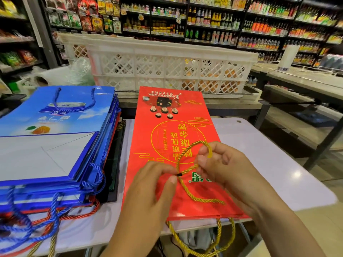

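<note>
Closest to me, my left hand (154, 184) pinches the dark, sealed tip of the yellow cord (207, 201) between thumb and forefinger. My right hand (222, 164) has its fingers curled round the cord's loop, held up so that, I judge, I can knot the end. The cord is twisted, stiff and slightly glossy. It lies across the near end of the red bag (167, 130), a smooth, shiny paper carrier pressed flat on the pale table (259, 145); its other handle hangs over the table's near edge. Just left sits a stack of blue bags (55, 127), flat and slick, their rope handles trailing toward me. Beyond stands a white lattice crate (167, 67) of hard plastic, then shelves (222, 19) of bottles.
</note>
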`<state>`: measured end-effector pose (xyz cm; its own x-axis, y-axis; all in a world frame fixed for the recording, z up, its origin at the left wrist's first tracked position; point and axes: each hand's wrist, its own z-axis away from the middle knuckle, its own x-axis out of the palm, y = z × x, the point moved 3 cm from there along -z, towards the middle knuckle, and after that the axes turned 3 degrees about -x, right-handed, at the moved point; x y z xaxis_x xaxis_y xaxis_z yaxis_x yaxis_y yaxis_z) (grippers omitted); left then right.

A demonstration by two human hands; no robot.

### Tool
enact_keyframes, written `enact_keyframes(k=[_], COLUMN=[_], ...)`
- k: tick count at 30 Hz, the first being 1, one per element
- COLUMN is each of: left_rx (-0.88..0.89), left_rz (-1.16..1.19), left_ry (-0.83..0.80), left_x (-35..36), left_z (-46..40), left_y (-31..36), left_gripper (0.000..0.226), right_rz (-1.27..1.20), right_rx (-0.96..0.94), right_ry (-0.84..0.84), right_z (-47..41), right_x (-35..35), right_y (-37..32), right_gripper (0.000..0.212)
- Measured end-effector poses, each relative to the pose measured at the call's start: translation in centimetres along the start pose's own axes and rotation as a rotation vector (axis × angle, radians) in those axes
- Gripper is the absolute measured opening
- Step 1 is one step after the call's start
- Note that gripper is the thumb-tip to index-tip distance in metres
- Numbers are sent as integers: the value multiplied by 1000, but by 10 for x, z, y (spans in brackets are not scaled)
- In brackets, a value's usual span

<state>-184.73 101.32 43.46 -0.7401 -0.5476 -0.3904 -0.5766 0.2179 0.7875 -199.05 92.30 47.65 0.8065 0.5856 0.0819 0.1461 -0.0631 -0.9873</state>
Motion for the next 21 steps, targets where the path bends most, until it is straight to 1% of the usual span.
enact_keyframes(k=[2,5,9,13,14,16,18,19,21], left_rx=[0,-39,4,76,68,52,68,79,84], left_rz=[-96,-155,-297,-376,-358,-323,-330,-336,-341], left_ry=[14,13,-73,-176,-200,-232,-258,-263,-252], left_x=[-18,-38,-43,-42,-42,-43,-44,-44,-42], left_z=[11,24,32,34,34,34,33,33,31], left_y=[-12,-28,-44,-50,-52,-56,-58,-58,-57], left_gripper=[22,22,30,51,58,71,72,71,69], right_rz=[-103,-175,-173,-192,-223,-257,-161,-107,-41], right_rx=[28,88,154,172,172,168,133,115,73], right_ry=[-59,-95,-99,-83,-69,-53,-47,-34,11], right_z=[-2,-6,-8,-9,-9,-10,-11,-12,-12], right_x=[12,26,38,42,42,40,37,36,34], right_y=[6,19,32,37,38,40,43,44,43], right_gripper=[16,23,20,22,26,43,58,57,39])
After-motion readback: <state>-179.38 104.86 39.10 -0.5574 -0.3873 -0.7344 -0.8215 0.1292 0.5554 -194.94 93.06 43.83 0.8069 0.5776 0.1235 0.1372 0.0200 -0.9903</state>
